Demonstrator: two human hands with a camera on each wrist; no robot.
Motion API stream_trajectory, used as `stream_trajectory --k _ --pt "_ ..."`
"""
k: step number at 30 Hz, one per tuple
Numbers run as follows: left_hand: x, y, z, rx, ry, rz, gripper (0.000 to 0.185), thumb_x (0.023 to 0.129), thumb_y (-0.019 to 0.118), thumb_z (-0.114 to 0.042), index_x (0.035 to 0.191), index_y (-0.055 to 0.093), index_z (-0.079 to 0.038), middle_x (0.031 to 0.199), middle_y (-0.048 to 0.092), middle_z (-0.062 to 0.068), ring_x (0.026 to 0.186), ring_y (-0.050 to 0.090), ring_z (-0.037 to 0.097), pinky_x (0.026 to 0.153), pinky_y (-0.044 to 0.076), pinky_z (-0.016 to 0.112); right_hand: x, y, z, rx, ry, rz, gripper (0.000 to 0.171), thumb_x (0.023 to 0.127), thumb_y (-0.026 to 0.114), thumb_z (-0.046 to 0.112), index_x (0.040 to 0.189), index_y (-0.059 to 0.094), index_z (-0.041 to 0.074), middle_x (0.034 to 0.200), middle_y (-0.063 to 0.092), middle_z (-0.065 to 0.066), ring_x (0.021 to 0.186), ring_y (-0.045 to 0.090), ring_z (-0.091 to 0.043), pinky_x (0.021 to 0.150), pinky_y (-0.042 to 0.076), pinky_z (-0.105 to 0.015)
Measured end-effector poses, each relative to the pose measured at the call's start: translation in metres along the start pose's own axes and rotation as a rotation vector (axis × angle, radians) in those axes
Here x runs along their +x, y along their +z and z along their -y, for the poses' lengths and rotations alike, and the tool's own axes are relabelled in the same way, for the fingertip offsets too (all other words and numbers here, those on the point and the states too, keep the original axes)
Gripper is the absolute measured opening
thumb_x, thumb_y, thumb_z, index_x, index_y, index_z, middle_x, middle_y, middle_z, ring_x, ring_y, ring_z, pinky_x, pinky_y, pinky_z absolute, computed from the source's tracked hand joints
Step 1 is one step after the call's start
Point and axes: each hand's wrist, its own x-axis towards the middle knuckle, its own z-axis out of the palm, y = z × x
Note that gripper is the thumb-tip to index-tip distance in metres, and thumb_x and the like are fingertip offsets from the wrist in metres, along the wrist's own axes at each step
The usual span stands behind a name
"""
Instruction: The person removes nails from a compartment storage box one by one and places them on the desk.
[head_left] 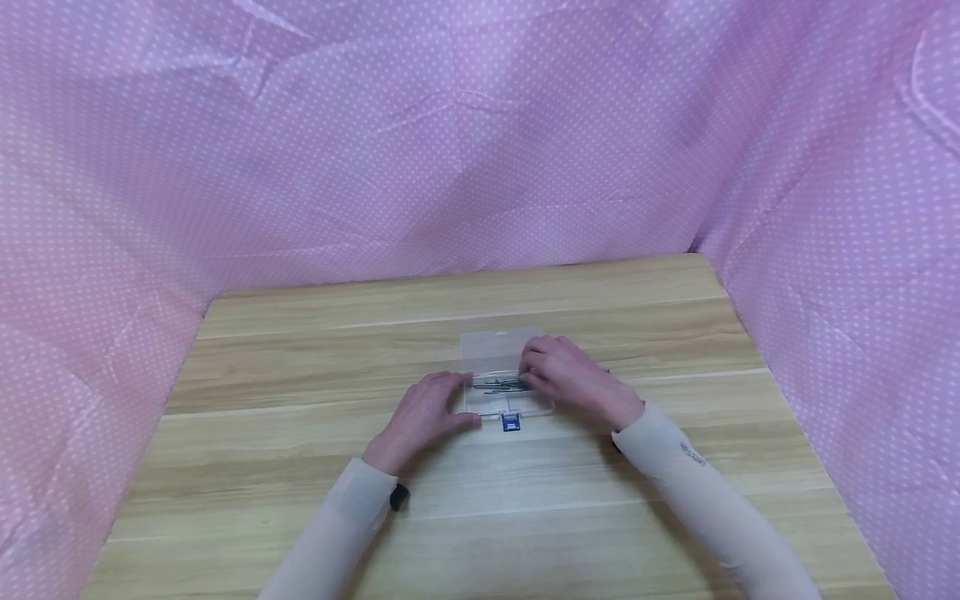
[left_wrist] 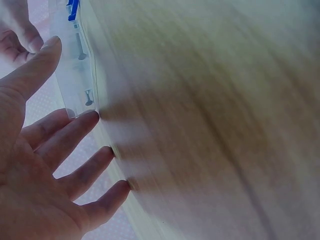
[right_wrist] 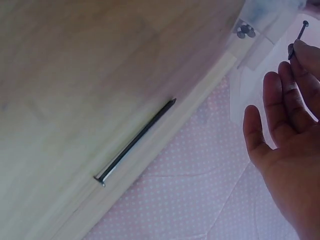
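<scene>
Gathering long dark steel nails point(head_left: 501, 384) into the clear plastic box point(head_left: 501, 373) is the work we have in hand, and it looks well along but not finished. The box sits open near the middle of the pale wood-grain worktop point(head_left: 300, 467), its lid laid back on the far side, and a bundle of nails already lies inside, running left to right. A small blue clasp point(head_left: 511, 422) shows at the near edge of the box.

Our left hand point(head_left: 423, 417) rests at the box's left end with the fingers point(left_wrist: 75, 132) straight and spread, their tips against the box wall and the worktop, steadying it rather than gripping anything. Our right hand point(head_left: 572, 377) is over the right end of the box; in the right wrist view its upper fingertips pinch one dark nail point(right_wrist: 298, 39) while the other fingers point(right_wrist: 272, 110) stay loosely straight.

Left to do, as we judge it: the nail in our right hand has yet to be laid with the others, and one more long nail point(right_wrist: 135, 142) lies loose on the worktop, to the right of the box and apart from it. The lid is not yet shut. Whether further nails lie out of view we cannot tell.
</scene>
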Motion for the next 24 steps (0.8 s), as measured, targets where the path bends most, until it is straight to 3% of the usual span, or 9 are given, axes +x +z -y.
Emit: stream_trajectory --k 9,24 --pt "0.0 0.0 0.0 0.003 0.01 -0.006 0.073 0.083 0.086 -0.045 0.143 0.061 -0.011 0.143 0.062 0.012 0.136 0.052 0.034 0.116 0.041 0.052 -0.005 -0.006 -0.002 0.006 -0.03 -0.101 0.007 0.091 0.079 0.012 0.096 0.075 0.009 0.099 0.069 -0.001 0.095 0.065 -0.019 0.085 0.055 -0.04" --pt "-0.001 0.0 0.001 0.016 0.019 -0.007 0.074 0.083 0.086 -0.045 0.143 0.061 -0.01 0.143 0.062 0.013 0.137 0.052 0.035 0.116 0.041 0.053 -0.02 -0.023 -0.011 0.012 -0.017 -0.194 0.007 0.091 0.079 0.008 0.096 0.076 0.005 0.101 0.068 -0.007 0.096 0.065 -0.025 0.091 0.055 -0.046"
